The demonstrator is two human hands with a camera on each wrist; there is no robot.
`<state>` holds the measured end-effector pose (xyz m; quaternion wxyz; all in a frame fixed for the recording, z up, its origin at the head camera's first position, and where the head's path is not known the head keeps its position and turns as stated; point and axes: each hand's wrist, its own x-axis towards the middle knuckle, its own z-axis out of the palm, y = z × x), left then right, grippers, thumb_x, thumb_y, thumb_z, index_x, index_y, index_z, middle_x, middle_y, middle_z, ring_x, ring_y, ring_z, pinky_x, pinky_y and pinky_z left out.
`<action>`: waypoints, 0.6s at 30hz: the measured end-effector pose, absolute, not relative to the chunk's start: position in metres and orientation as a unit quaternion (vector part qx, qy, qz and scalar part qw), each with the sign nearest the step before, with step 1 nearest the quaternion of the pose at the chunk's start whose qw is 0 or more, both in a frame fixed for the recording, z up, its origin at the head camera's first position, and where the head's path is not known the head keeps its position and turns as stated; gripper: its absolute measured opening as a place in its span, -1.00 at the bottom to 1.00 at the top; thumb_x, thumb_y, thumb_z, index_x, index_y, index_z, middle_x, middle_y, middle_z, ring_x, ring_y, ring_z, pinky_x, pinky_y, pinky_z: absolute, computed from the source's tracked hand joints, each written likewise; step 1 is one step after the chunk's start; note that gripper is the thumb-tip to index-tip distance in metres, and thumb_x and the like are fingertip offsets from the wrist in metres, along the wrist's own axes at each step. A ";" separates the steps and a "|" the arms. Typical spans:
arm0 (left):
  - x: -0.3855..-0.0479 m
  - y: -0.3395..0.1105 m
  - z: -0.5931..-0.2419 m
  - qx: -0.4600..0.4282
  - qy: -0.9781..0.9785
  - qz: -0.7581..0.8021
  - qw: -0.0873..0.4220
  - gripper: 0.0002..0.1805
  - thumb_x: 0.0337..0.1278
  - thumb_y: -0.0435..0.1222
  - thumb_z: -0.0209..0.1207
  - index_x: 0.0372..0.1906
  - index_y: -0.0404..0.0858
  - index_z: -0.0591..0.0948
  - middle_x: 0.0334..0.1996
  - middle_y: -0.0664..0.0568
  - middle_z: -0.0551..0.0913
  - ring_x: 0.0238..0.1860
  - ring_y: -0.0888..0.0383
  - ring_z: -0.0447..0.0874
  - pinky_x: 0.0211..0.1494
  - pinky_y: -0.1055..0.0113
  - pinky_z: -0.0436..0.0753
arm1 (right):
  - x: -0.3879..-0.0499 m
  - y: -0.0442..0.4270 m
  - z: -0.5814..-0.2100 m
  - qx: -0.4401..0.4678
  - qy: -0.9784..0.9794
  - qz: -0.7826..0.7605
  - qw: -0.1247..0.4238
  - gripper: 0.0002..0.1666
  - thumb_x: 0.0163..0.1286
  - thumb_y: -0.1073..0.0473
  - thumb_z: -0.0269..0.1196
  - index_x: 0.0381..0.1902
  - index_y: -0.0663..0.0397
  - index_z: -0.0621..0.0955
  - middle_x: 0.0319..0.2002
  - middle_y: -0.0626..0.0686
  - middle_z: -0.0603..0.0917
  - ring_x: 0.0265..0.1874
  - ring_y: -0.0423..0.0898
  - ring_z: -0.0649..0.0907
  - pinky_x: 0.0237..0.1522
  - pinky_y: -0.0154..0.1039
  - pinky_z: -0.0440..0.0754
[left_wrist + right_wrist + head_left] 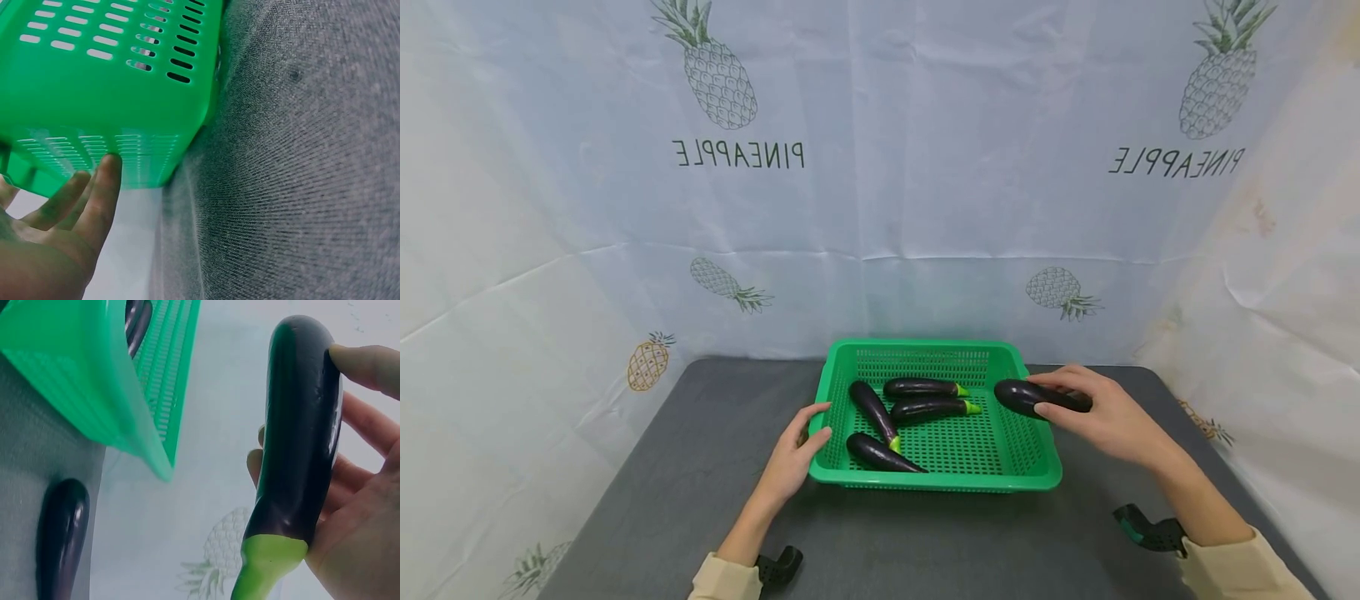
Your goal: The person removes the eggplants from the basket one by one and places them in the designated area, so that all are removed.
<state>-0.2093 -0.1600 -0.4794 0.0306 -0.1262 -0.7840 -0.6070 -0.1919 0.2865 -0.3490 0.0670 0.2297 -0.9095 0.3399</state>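
A green plastic basket (pixel 940 482) stands on the table with several dark purple eggplants (pixel 928 408) lying in it. Above the basket's right rim, my right hand (pixel 1097 412) holds another eggplant (pixel 300 431) between thumb and fingers. Its green stem end points down in the right wrist view. My left hand (pixel 790 454) is at the basket's left side, its fingers (pixel 103 200) extended along the outer wall. In the head view, thumb and fingertips reach the left rim.
One more eggplant (pixel 62 537) lies on the dark grey table (pixel 700 492), outside the basket, in the right wrist view; the head view does not show it. A pale curtain (pixel 925 208) printed with pineapples hangs behind and along both sides.
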 end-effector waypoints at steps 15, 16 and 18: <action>-0.209 -0.162 -0.481 -0.127 -0.778 -0.615 0.026 -0.47 0.55 -0.11 0.08 0.49 -0.12 0.37 0.56 -0.14 0.18 0.61 -0.17 -0.13 0.52 -0.33 -0.03 | -0.197 0.321 -0.352 0.168 -0.935 0.305 0.067 -0.47 0.53 -0.05 0.24 0.36 0.00 0.55 0.24 0.11 0.54 0.21 0.19 0.49 0.04 0.25 0.48; -0.209 -0.161 -0.481 -0.126 -0.778 -0.615 0.026 -0.47 0.55 -0.11 0.08 0.49 -0.11 0.37 0.56 -0.14 0.18 0.61 -0.17 -0.13 0.52 -0.33 -0.03 | -0.197 0.323 -0.352 0.166 -0.935 0.306 0.066 -0.46 0.53 -0.05 0.24 0.36 0.02 0.55 0.24 0.11 0.54 0.22 0.20 0.48 0.04 0.25 0.48; -0.209 -0.161 -0.481 -0.125 -0.778 -0.615 0.025 -0.47 0.55 -0.11 0.08 0.49 -0.12 0.37 0.55 -0.14 0.19 0.61 -0.17 -0.12 0.52 -0.32 -0.02 | -0.198 0.328 -0.354 0.168 -0.936 0.303 0.067 -0.47 0.53 -0.03 0.24 0.36 0.04 0.55 0.23 0.13 0.54 0.20 0.20 0.49 0.02 0.24 0.48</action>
